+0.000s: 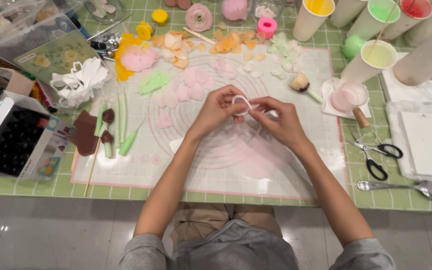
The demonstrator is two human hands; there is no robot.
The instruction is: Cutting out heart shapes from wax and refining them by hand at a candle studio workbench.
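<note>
Head view: left hand (216, 111) and right hand (279, 120) meet above the silicone mat (296, 165) — fingers of both pinched on a white petal-shaped cutter (242, 104) held between the fingertips. Pale pink petals (191, 82) lie just beyond the fingers; scissors (376, 152) well off to the right of them

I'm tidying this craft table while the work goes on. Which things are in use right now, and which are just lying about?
In use:
left hand
right hand
white cutter, held by both hands
mat

Lying about:
scissors
spoon
cups
petals
green stems
brush
</note>
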